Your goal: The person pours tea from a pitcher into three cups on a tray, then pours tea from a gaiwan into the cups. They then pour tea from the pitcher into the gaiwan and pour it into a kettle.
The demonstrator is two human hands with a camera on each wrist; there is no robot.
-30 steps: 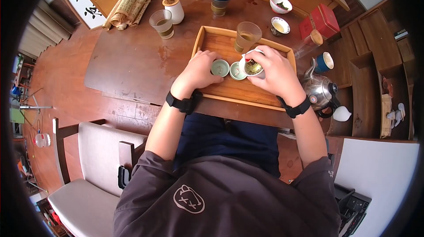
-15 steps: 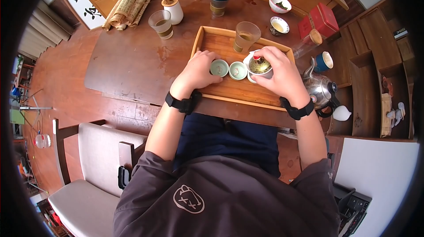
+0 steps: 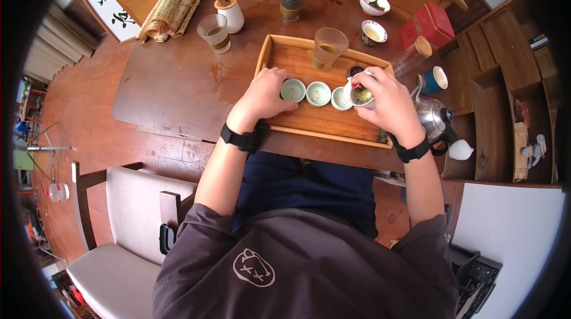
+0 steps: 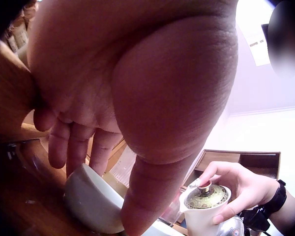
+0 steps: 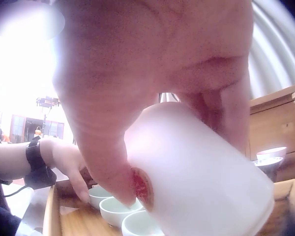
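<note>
My left hand (image 3: pixel 270 93) holds the leftmost pale green teacup (image 4: pixel 91 201) between thumb and fingers, with the cup standing on the wooden tray (image 3: pixel 309 122). A second teacup (image 3: pixel 318 94) and a third teacup (image 3: pixel 340 99) stand in a row to its right. My right hand (image 3: pixel 389 102) grips a small white spouted teapot (image 5: pixel 201 172), which has a patterned gold lid (image 4: pixel 206 197) with a red knob. In the right wrist view the teapot is tilted. Its spout side overlaps the third cup in the head view.
At the tray's back stands a frosted glass (image 3: pixel 329 48). Right of the tray are a steel kettle (image 3: pixel 431 118), a blue cup (image 3: pixel 436 79) and a glass jar (image 3: pixel 416 54). Behind are two bowls, a red box (image 3: pixel 426 25), a blue-lidded cup (image 3: pixel 292 0) and rolled bamboo mats (image 3: pixel 175 6).
My right hand has carried the teapot rightward, from over the second teacup to the third, which now shows more. The left hand has stayed at the leftmost cup.
</note>
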